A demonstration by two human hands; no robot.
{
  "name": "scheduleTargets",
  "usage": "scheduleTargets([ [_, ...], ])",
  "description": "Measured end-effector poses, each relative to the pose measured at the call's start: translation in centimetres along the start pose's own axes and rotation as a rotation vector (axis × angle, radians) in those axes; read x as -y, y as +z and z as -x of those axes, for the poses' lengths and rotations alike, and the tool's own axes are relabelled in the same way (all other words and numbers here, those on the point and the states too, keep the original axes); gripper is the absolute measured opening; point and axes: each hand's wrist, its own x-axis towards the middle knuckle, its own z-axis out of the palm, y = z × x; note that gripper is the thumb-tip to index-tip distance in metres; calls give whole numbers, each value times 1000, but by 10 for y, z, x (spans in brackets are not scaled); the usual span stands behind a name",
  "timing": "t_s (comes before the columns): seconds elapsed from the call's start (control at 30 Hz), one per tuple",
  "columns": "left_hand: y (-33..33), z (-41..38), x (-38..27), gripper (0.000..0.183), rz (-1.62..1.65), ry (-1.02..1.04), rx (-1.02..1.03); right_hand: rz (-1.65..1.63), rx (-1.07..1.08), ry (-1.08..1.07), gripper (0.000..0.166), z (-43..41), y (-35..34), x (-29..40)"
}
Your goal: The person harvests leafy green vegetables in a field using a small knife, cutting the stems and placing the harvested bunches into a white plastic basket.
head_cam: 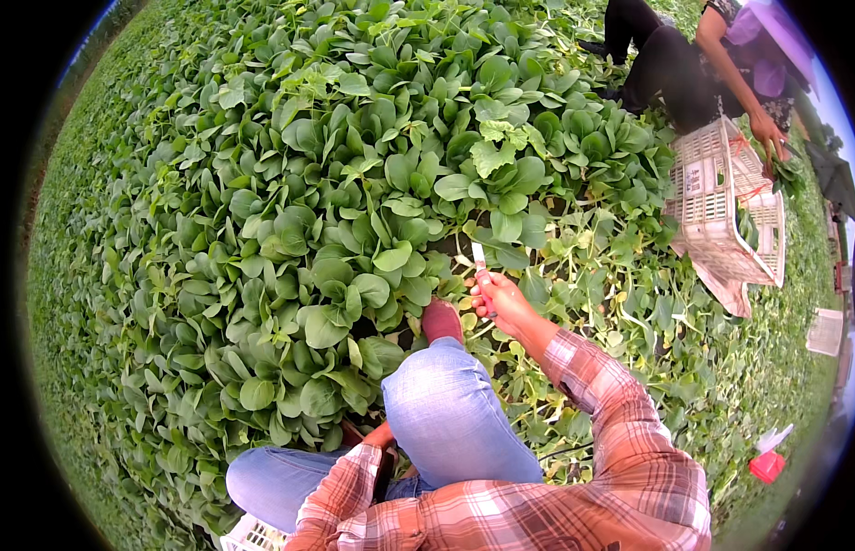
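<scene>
My right hand [502,302] is closed around the red handle of a small knife [479,257]. The short, pale blade points away from me, at the edge of the standing leafy greens [393,255], which look like bok choy. Just below the blade, my shoe [442,321] is planted between the plants and the cut ground. Little of my left hand [380,435] shows. It reaches down beside my raised knee [434,386], which hides its fingers and anything in them.
Cut leaves and stems [593,296] cover the ground to the right. A white plastic crate [703,186] stands tilted at upper right, where a co-worker's hand [766,134] holds greens over it. Another white crate [251,536] is beneath me. A red object [766,467] lies at far right.
</scene>
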Motion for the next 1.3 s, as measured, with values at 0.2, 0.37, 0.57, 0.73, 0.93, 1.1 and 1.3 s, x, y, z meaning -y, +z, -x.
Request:
scheduleTargets([
  [0.2,-38,26,-89,40,-76,81,-9,44,-252,-113,24,-72,-49,-25],
  [0.37,-31,21,-206,31,-253,393,20,88,-360,-225,25,-115,-62,-26],
  [0.57,6,-14,-307,18,-529,900,3,-2,-332,-442,27,-175,-61,-28],
  [0.73,64,-64,-374,36,-984,1370,-61,422,-338,-742,23,-220,-91,-42],
  [0.93,61,-131,-428,51,-1677,1414,-546,593,-439,-994,28,-193,-59,0],
  [1.1,-2,-177,-431,51,-1600,1139,-772,222,-396,-398,31,-191,-64,-7],
  [1.3,-10,-187,-422,30,-1257,1044,-741,194,-445,-421,23,-187,-66,-17],
])
